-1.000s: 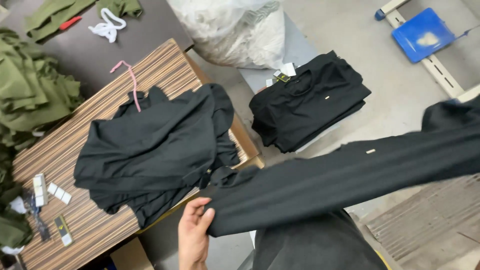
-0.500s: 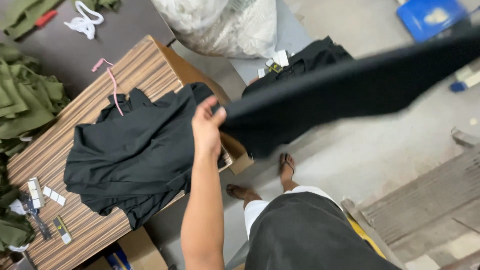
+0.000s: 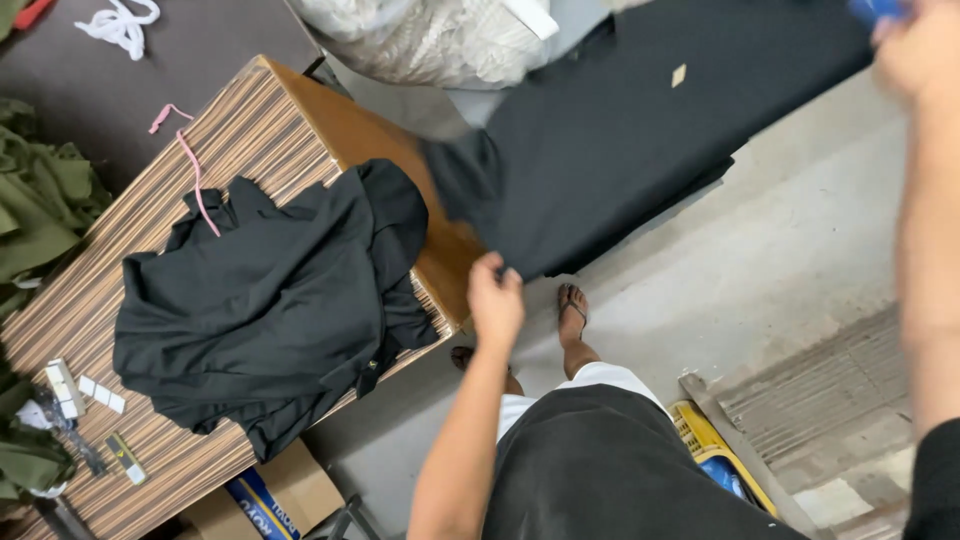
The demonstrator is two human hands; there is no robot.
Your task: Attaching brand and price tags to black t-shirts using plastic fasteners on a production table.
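The left hand (image 3: 496, 300) is clenched on the lower corner of a black garment (image 3: 640, 140), which is held stretched in the air above the concrete floor (image 3: 760, 290), its long axis running from that corner near the table edge up and to the right toward the raised right hand (image 3: 915, 50). The right hand is blurred at the frame's top right, touching the far end of the cloth, and I cannot tell how it is closed. To the left, a pile of black shirts (image 3: 270, 300) lies on the striped wooden table (image 3: 120, 250), with a pink cord (image 3: 190, 165) just beside it.
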